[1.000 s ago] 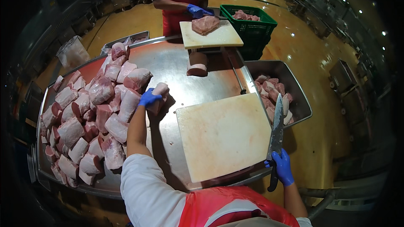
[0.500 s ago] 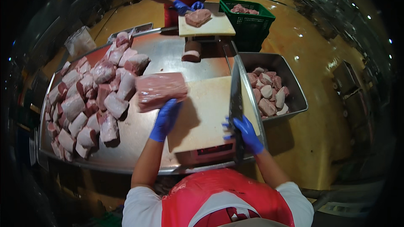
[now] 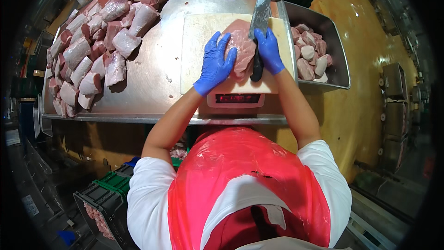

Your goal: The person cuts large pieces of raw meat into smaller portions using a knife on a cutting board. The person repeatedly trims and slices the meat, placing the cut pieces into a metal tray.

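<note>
Left hand: the left hand point(image 3: 214, 63), in a blue glove, lies flat with fingers spread on the slab of raw meat point(image 3: 241, 50), pressing it down; it grips nothing.
Right hand: the right hand point(image 3: 268, 51), also gloved blue, is closed round the dark handle of the knife point(image 3: 260, 16), blade pointing away from the person and set against the meat's right side.
Meat: lies on the pale cutting board point(image 3: 203, 37), which sits on a scale with a red display point(image 3: 236, 98).
Change: half a second ago the left hand was carrying the slab in from the heap and the knife was held clear; now the slab is down, pinned, and the blade is at it. Judged: cutting stage reached.
Surroundings: steel table point(image 3: 157, 78); heap of meat pieces point(image 3: 92, 46) at left; steel tray of cut chunks point(image 3: 314, 51) at right.
</note>
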Action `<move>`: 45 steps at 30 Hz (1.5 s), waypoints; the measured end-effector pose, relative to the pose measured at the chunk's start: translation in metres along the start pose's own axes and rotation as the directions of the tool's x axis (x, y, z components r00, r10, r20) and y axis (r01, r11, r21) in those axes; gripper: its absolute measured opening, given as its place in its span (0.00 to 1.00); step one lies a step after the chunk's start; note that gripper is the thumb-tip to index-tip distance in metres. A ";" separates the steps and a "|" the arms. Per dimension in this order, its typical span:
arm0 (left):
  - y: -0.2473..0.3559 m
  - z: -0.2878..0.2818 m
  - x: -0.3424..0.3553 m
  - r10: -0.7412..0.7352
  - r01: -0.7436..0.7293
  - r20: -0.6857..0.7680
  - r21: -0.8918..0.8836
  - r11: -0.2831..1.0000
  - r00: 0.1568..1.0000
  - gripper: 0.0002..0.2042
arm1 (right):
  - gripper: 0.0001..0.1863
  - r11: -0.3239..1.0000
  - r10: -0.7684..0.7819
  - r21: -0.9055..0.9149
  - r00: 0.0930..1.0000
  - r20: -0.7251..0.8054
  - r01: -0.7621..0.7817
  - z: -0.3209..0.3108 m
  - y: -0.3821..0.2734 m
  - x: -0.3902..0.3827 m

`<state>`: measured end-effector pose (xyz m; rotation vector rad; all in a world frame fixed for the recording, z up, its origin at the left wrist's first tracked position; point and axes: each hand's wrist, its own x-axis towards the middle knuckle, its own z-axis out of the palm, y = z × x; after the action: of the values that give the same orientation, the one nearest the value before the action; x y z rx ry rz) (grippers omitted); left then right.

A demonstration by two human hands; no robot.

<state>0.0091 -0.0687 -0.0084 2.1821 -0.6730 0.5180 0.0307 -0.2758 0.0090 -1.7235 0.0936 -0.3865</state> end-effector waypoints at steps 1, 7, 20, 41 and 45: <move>0.005 0.000 0.002 0.028 -0.028 0.007 0.040 0.999 1.000 0.23 | 0.15 0.993 -0.016 -0.116 0.999 -0.048 0.011 -0.008 0.004 0.007; -0.003 -0.084 -0.084 -0.186 0.185 -0.006 -0.090 0.979 0.982 0.10 | 0.18 0.931 0.256 -0.317 0.942 0.219 -0.179 -0.045 -0.054 -0.105; 0.000 -0.078 -0.064 -0.436 0.416 0.013 -0.326 0.849 0.900 0.09 | 0.12 0.561 0.403 -0.801 0.776 0.485 0.209 -0.097 -0.123 -0.165; -0.019 -0.038 -0.007 -0.313 0.338 0.127 -0.313 0.888 0.941 0.05 | 0.33 0.787 0.104 -0.606 0.943 0.315 0.116 0.053 -0.090 -0.075; -0.023 -0.037 -0.007 -0.261 0.294 0.143 -0.324 0.899 0.955 0.05 | 0.37 0.737 0.085 -0.645 0.919 0.385 0.202 0.050 -0.085 -0.084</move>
<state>0.0126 -0.0246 -0.0027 1.9341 -0.4495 0.1324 -0.0457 -0.1893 0.0677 -2.5124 -0.1366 -0.0259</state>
